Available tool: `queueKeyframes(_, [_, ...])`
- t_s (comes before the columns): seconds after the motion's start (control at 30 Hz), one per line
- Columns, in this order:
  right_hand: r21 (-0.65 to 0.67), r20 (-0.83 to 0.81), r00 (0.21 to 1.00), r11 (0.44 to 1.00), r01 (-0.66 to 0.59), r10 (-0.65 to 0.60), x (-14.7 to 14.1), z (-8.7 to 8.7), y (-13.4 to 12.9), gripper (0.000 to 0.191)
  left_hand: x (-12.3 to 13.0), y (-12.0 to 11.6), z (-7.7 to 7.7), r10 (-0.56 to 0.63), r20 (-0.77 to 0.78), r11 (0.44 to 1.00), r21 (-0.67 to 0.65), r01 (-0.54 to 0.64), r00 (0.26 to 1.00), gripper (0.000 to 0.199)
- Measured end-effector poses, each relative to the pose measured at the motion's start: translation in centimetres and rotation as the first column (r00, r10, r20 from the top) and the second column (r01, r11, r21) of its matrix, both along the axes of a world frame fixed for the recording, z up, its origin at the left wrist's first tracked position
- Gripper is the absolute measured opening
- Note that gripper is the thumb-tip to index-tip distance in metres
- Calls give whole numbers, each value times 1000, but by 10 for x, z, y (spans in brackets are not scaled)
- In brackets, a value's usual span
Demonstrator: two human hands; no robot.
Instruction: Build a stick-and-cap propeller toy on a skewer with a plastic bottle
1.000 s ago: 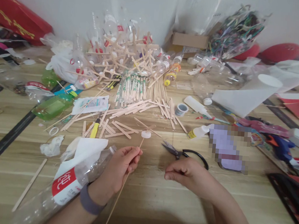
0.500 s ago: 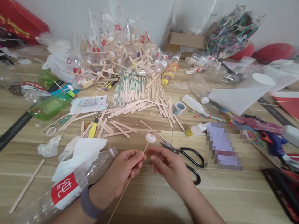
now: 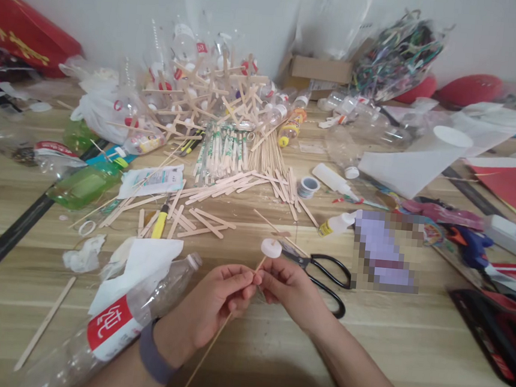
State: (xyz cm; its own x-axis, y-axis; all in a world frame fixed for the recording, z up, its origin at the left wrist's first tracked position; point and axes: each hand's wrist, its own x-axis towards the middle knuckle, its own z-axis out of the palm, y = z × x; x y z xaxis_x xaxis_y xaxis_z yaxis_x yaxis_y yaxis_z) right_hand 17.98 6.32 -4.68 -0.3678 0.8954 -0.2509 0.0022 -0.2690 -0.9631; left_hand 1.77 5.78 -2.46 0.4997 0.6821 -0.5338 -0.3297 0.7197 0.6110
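Note:
A thin wooden stick (image 3: 204, 357) slants up from the bottom edge through the fingers of my left hand (image 3: 226, 293), which pinches it near its upper end. A white round cap (image 3: 271, 247) sits on the stick just above my fingertips. My right hand (image 3: 283, 286) is closed, its fingertips meeting those of my left hand at the stick; what lies between them is too small to make out. Black-handled scissors (image 3: 330, 272) lie just behind and right of my right hand. Another thin stick (image 3: 277, 230) lies on the table behind the cap.
A clear bottle with a red label (image 3: 110, 325) lies by my left forearm. Flat wooden sticks (image 3: 222, 187) and a yellow cutter (image 3: 159, 223) lie behind my hands. A glue bottle (image 3: 337, 224) stands out right of them; plastic bottles and stick crosses (image 3: 203, 92) pile up at the back.
My right hand has moved left and its fingertips have closed in against my left hand. The stick's upper end with the cap has shifted slightly right and down.

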Motion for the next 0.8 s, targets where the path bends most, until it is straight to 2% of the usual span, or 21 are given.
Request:
queueKeyframes(0.17, [-20,-15,1000,1000,23,-23,-4,0,0,44,2,-2,-3,-16,94,984,-173,33,995,27])
queueKeyframes(0.4, [20,61,994,995,93,-94,-3,-7,0,28,7,-6,-11,-21,80,958,-283,43,997,16])
queueKeyframes(0.57, [86,167,980,991,98,-111,-3,-11,0,21,8,-6,-13,7,53,966,-260,7,999,14])
queueKeyframes(0.7, [176,281,950,980,91,-138,3,-4,-3,17,7,-5,-9,78,-29,981,-178,-82,997,21])
queueKeyframes(0.8, [386,457,847,919,87,-271,11,5,-7,19,6,-4,-6,143,-111,980,-120,-156,983,27])
